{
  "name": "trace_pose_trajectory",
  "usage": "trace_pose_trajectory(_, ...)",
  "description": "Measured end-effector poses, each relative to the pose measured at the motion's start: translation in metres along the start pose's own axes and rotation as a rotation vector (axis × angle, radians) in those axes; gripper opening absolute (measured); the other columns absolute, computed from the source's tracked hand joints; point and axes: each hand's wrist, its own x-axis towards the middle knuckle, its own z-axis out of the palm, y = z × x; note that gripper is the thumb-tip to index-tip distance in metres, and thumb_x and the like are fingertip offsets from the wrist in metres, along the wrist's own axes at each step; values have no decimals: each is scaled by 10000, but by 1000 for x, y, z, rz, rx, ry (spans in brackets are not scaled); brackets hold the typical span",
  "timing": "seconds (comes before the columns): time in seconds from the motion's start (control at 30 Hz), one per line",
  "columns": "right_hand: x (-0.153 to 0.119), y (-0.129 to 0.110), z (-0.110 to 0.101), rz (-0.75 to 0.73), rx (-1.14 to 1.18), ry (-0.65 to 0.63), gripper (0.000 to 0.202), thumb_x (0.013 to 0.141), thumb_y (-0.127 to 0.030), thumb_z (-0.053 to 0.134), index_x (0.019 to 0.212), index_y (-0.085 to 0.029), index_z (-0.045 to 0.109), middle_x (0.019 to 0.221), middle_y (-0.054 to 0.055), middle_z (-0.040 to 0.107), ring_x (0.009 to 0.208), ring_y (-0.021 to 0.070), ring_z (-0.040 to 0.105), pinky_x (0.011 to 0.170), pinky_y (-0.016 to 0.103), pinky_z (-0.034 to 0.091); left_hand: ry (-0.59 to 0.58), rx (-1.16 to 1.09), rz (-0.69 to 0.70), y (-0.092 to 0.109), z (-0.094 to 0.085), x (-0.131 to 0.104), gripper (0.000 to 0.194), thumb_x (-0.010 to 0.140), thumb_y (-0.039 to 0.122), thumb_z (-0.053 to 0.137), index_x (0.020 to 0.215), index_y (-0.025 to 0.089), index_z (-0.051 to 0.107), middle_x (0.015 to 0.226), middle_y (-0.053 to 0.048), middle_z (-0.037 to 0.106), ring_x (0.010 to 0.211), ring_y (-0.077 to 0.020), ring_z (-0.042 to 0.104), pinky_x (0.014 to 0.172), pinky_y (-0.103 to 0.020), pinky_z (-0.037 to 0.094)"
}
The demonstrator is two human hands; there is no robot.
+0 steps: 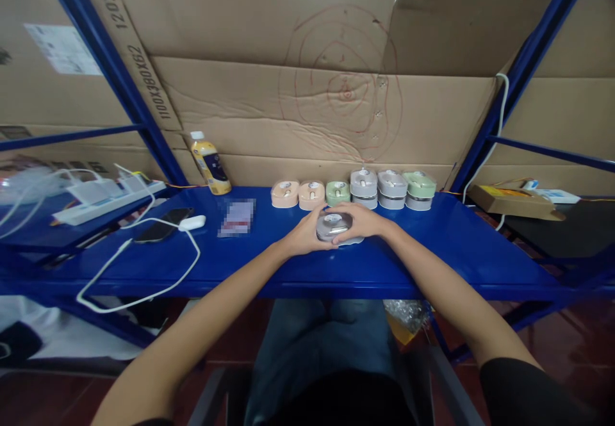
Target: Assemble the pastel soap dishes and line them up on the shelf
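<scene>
Cupping rounded grey plastic case (333, 226): left hand (305, 234), right hand (364, 221), each grip pinching its sides.

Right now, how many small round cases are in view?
10: three single at the back, three stacks of two beside them, one gray case between both hands; others may be hidden.

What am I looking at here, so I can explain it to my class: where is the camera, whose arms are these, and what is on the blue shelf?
The single picture comes from a camera worn on a person's head, looking forward and down, so the two bare arms are the wearer's own. The left hand and right hand together clasp a small grey case resting on the blue shelf. Behind it stands a row of similar cases in pink, green and grey, some of them stacked in twos. To the left lie a yellow bottle, a dark phone, a white cable and a power strip. Cardboard sheets form the back wall.
</scene>
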Motion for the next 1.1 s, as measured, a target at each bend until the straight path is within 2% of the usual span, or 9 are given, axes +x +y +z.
trace_pose_trajectory(0.17,-7,-2,1,72,-24,16,884,661,-636,883,1437,-308,615,1273,99,671,1157,327,656,1031,516,515,4,3,18,-2,1,1,1082,648,544,897,1535,212,375,1539,-173,517,1416,-405,509,1171,-571,427)
trace_pose_trajectory(0.33,-14,-3,3,116,-29,51,900,668,-650,872,1447,-285,607,1241,108,672,1136,328,656,1019,525,515,0,21,39,5,0,1,978,677,531,886,1481,191,445,1478,-161,573,1344,-381,575,1136,-530,469)
trace_pose_trajectory(0.53,-15,5,7,126,-12,61,931,664,-676,864,1461,-286,581,1307,121,652,1196,344,643,1046,552,514,9,50,67,9,-1,0,892,729,530,846,1472,204,474,1472,-157,583,1348,-378,571,1133,-528,470)
trace_pose_trajectory(0.63,-15,10,7,186,-3,120,1002,636,-695,870,1470,-232,561,1370,167,634,1260,388,614,1087,601,480,77,86,60,10,-3,-1,828,741,487,832,1440,191,501,1456,-158,597,1350,-367,573,1150,-520,454)
trace_pose_trajectory(0.73,-13,12,1,216,59,296,970,683,-697,837,1472,-222,537,1407,180,618,1258,374,622,1068,583,505,242,119,19,13,-9,3,789,730,448,839,1397,180,514,1413,-153,624,1320,-350,593,1148,-503,450)
trace_pose_trajectory(0.83,-12,9,-11,221,116,548,758,851,-680,691,1427,-207,550,1302,169,671,1112,308,683,941,500,581,506,171,-119,16,-17,22,781,740,447,839,1384,174,493,1391,-163,615,1333,-347,568,1151,-491,433)
trace_pose_trajectory(0.9,-12,7,-21,240,92,703,605,945,-651,569,1340,-193,599,1195,155,706,1000,275,695,868,463,591,646,205,-279,17,-21,45,812,755,458,832,1407,153,456,1385,-194,594,1341,-352,550,1145,-482,423)
trace_pose_trajectory(1.0,-15,6,-31,262,29,828,501,985,-621,504,1201,-194,652,1109,136,724,907,251,688,829,441,581,663,272,-422,18,-21,84,834,776,496,810,1427,143,426,1370,-217,570,1331,-364,541,1104,-475,434)
trace_pose_trajectory(1.1,-17,6,-33,276,0,838,453,993,-602,492,1135,-207,661,1075,122,728,866,240,683,807,423,573,621,363,-526,20,-12,113,783,800,503,783,1390,112,449,1333,-246,568,1306,-387,540,1083,-474,423)
